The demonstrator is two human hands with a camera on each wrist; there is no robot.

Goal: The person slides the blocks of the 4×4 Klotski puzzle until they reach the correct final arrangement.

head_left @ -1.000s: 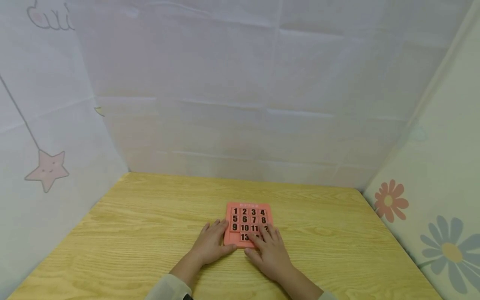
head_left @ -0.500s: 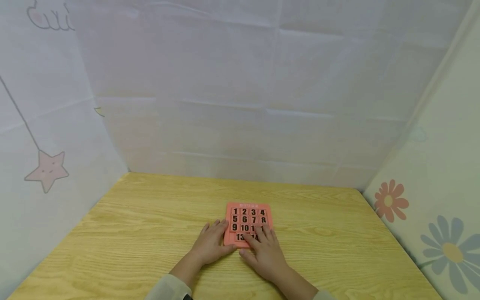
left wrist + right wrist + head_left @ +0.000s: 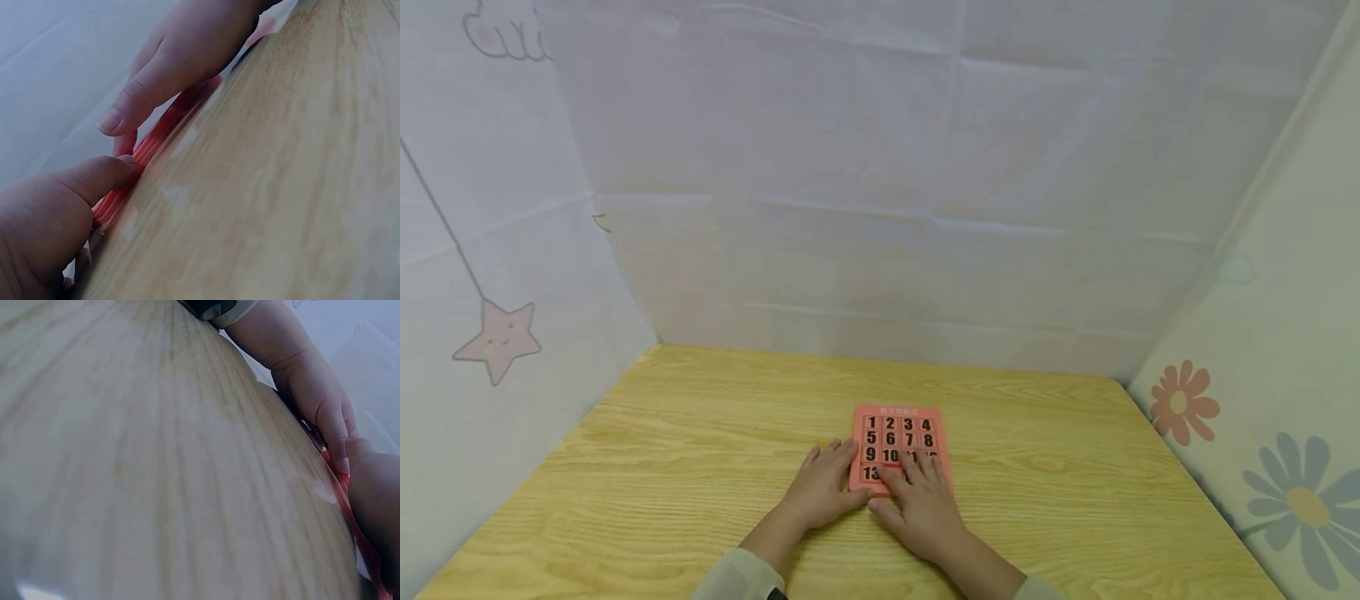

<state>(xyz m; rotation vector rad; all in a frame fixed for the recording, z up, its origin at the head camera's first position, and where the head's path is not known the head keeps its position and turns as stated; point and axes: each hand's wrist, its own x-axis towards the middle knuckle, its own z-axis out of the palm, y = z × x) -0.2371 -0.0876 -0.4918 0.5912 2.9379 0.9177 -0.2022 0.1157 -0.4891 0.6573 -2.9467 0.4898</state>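
A coral-pink number sliding puzzle (image 3: 904, 411) lies flat on the table in the head view, with black numerals on its square tiles. My left hand (image 3: 822, 492) holds its left side and near-left corner, thumb along the near edge, as the left wrist view shows on the ridged puzzle rim (image 3: 150, 147). Over the lower right lies my right hand (image 3: 927, 512), fingers extended, a fingertip on the bottom row beside the 13 tile (image 3: 871, 474). That tile sits in the bottom-left corner, with a gap to its right. My right hand hides the other bottom-row tiles and part of the row above.
The wood-grain table (image 3: 715, 417) surrounds the puzzle. White fabric (image 3: 850, 208) hangs along the back. Side panels carry a printed star (image 3: 497, 340) on the left and printed flowers (image 3: 1180, 402) on the right.
The 13 tile has slid left into the bottom-left corner, and the tile gap now shows to its right. My right hand has shifted left. The left hand has stayed in place.
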